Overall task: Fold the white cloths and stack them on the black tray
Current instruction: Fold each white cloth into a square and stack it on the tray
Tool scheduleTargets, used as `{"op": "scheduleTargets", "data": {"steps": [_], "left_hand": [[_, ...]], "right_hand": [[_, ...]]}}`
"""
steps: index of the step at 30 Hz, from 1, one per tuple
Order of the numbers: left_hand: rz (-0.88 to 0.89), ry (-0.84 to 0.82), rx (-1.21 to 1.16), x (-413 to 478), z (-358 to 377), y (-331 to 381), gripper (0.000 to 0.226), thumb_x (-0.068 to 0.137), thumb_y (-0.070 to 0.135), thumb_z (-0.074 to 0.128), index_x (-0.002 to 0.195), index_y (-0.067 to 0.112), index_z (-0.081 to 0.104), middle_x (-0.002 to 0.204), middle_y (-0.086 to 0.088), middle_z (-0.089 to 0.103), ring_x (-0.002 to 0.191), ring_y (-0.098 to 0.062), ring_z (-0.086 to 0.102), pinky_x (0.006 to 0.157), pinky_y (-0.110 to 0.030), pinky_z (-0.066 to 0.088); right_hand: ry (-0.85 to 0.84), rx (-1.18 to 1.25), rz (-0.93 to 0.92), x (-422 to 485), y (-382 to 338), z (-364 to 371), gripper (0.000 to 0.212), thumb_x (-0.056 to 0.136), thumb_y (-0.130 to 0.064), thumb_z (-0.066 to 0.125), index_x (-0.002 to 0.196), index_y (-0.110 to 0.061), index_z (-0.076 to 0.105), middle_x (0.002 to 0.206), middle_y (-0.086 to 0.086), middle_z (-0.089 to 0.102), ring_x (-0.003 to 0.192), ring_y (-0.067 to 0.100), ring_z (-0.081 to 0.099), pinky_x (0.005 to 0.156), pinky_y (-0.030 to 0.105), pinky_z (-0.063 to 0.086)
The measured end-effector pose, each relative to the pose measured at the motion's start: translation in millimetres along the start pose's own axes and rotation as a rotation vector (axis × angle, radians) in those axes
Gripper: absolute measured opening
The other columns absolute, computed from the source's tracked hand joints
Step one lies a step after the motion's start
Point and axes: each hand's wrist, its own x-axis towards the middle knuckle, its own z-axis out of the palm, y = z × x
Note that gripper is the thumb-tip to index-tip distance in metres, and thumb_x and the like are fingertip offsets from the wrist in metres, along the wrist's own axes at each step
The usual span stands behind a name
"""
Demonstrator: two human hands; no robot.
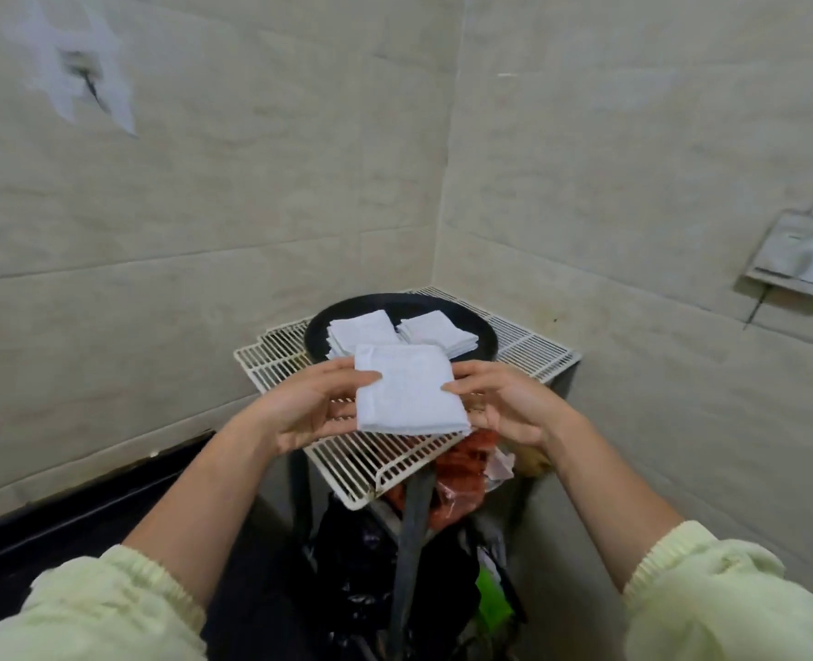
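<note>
Two hands hold one folded white cloth [409, 391] above the wire rack [528, 348] — left hand [309, 403] pinching its left edge, thumb on top, fingers curled beneath; right hand [504, 403] gripping the right edge the same way. Cloth sits just near of the black tray [483, 333]. On the tray, two stacks of folded cloths: left stack [361, 329], right stack [435, 331], side by side. Rack stands in a tiled corner — bags [462, 474] stuffed underneath. Pale green sleeves [109, 598] at near edge.
</note>
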Motion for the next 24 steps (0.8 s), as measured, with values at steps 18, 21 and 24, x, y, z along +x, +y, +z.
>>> {"op": "scheduleTargets", "data": {"steps": [18, 21, 24], "left_hand": [[0.022, 0.374, 0.087, 208.5, 56.8, 57.5, 0.017, 0.083, 0.008, 0.073, 0.09, 0.01, 0.057, 0.081, -0.008, 0.06, 0.062, -0.015, 0.059, 0.051, -0.022, 0.054], [-0.001, 0.45, 0.092, 231.1, 60.8, 52.4, 0.014, 0.084, 0.006, 0.071, 0.085, 0.01, 0.057, 0.082, -0.01, 0.063, 0.059, -0.016, 0.062, 0.049, -0.022, 0.053], [-0.03, 0.497, 0.102, 243.5, 59.6, 48.2, 0.013, 0.085, 0.004, 0.069, 0.081, 0.01, 0.058, 0.078, -0.008, 0.065, 0.056, -0.015, 0.064, 0.048, -0.022, 0.052]], "right_hand": [[0.08, -0.182, 0.007, 187.3, -101.0, -143.4, 0.035, 0.08, 0.003, 0.069, 0.114, 0.002, 0.064, 0.096, 0.01, 0.072, 0.081, 0.017, 0.068, 0.074, 0.031, 0.059], [0.102, -0.191, 0.009, 213.1, -98.7, -151.7, 0.026, 0.08, 0.004, 0.069, 0.106, 0.0, 0.065, 0.092, 0.012, 0.07, 0.078, 0.019, 0.066, 0.076, 0.034, 0.056], [0.091, -0.249, 0.015, 229.0, -95.0, -155.3, 0.015, 0.08, 0.006, 0.068, 0.09, -0.006, 0.066, 0.08, 0.009, 0.068, 0.07, 0.017, 0.064, 0.066, 0.03, 0.054]]}}
